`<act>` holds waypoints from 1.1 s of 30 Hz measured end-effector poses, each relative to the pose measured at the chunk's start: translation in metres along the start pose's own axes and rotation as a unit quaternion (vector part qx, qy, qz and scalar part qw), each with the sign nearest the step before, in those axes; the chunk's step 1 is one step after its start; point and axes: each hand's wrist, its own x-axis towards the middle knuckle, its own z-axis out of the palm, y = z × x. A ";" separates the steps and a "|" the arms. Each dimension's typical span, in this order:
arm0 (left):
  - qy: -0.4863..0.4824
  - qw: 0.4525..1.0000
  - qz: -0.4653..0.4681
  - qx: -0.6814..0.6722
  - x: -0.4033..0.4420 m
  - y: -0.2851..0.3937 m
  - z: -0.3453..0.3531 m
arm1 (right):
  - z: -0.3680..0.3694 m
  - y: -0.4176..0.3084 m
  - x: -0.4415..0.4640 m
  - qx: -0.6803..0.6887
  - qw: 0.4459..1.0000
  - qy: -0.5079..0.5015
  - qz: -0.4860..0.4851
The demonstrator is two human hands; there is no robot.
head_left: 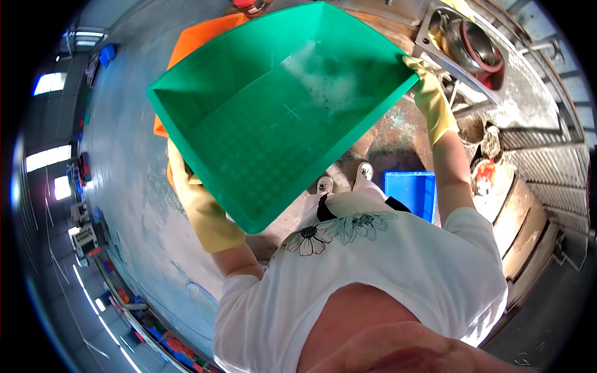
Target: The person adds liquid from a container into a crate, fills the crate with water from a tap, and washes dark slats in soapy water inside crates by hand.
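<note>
The green tub (249, 155) has a gridded base with a pale cross (white suds (329, 87) lie toward one end), and is held up above the floor (137, 155). The right grip (428, 87) clasps its right corner; the left grip (194, 202) meets the opposite side, fingers hidden, so I cannot tell its closure.

The one head-worn camera here looks forward and steeply down in a wide, round view, close above the white shirt (398, 267), with the green tub (249, 130) near in front.
</note>
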 end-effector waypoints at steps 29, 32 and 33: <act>-0.688 0.591 -0.419 0.036 -0.033 -0.103 0.086 | 0.289 -0.015 -0.641 0.246 0.484 0.839 -0.032; -0.717 0.551 -0.422 0.068 -0.083 -0.122 0.109 | 0.321 -0.068 -0.653 0.175 0.499 0.849 -0.017; -0.766 0.478 -0.419 0.095 -0.100 -0.142 0.115 | 0.341 -0.062 -0.677 0.153 0.474 0.867 0.005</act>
